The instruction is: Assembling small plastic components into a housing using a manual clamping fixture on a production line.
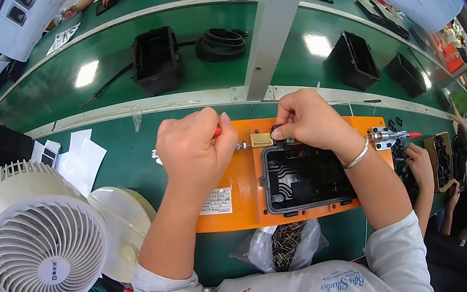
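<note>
My left hand (pixel 194 149) is closed in a fist around the red handle (pixel 217 132) of a toggle clamp, most of which it hides. The clamp's metal rod (pixel 242 146) points right at a small brass block (pixel 261 140). Just right of that block, my right hand (pixel 310 118) pinches a small black part (pixel 278 133) at the far left corner of an open black plastic box (pixel 306 180). The box lies on an orange fixture plate (pixel 223 175); my right wrist covers its far right corner. A second toggle clamp (pixel 388 137) with a red tip sits at the plate's right end.
A clear bag of metal pins or screws (pixel 289 246) lies in front of the plate. At left stands a white fan (pixel 49 254) beside papers (pixel 80 161). Black boxes (pixel 156 60) and coiled cable (pixel 220 44) lie beyond the ledge. A co-worker's hand (pixel 418 165) is close at right.
</note>
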`<control>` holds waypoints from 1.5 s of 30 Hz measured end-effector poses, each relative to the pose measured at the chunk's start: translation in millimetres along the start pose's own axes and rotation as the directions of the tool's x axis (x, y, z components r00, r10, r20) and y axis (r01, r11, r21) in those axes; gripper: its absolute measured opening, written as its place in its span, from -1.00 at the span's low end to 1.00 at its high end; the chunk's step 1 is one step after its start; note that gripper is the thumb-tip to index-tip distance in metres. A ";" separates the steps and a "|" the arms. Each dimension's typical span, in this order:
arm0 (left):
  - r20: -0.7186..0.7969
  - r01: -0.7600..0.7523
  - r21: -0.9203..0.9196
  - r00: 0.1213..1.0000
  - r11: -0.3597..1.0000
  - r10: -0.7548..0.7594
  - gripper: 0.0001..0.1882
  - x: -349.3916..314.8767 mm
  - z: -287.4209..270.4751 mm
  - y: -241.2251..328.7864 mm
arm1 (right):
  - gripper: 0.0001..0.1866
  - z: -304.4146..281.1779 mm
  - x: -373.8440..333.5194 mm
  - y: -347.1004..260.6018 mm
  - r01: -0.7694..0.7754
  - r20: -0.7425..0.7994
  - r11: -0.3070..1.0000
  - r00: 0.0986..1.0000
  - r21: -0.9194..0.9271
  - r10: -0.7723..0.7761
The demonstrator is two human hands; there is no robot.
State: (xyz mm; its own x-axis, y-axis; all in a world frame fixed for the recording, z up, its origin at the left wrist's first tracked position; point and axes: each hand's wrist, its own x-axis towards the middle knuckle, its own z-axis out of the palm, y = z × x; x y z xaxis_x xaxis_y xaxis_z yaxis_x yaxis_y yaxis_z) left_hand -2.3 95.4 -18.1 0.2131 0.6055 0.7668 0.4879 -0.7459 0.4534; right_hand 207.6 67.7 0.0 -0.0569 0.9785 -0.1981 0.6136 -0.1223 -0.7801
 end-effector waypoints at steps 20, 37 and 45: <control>-0.264 0.251 -0.789 0.685 0.560 -0.679 -0.68 10.3 -55.6 -36.2 | -0.80 -8.9 -0.3 4.0 -0.025 0.066 0.986 0.998 0.165 0.015; -0.488 0.626 -0.381 0.489 0.681 -0.723 -0.57 -51.5 -44.6 -36.3 | -0.82 -7.6 -7.2 2.8 0.005 0.037 0.972 0.999 0.233 -0.014; -0.524 0.686 -0.208 0.524 0.697 -0.672 -0.24 -38.1 -46.0 -50.4 | -0.79 2.7 -5.6 5.2 0.076 -0.075 0.995 0.994 -0.061 -0.081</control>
State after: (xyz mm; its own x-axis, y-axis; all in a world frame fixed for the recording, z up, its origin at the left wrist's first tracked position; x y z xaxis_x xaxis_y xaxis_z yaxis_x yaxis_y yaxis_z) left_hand -74.0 97.2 -49.2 -0.6595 0.6729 0.3351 0.3105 -0.1622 0.9366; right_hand 209.0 61.2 -4.6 -0.0470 0.9949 -0.0894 0.6543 -0.0369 -0.7553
